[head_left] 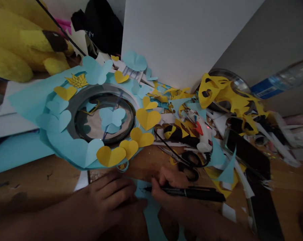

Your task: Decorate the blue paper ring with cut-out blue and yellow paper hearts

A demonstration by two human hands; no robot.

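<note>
My right hand is closed round a black pen, whose tip touches a light blue sheet of paper. Small dark pen marks show on the paper by the tip. Across the left edge of that sheet lies my left hand, its fingers stretched out and pressing down. Just beyond both hands sits a round wreath of light blue paper, with yellow and blue paper hearts round its rim. A blue paper butterfly shows in the wreath's middle, over a shiny round plate.
A white hot glue gun with a red light lies among yellow and blue scraps. Black-handled scissors are beside it. At the right lies a dark phone. A plastic bottle and a yellow plush toy stand farther back.
</note>
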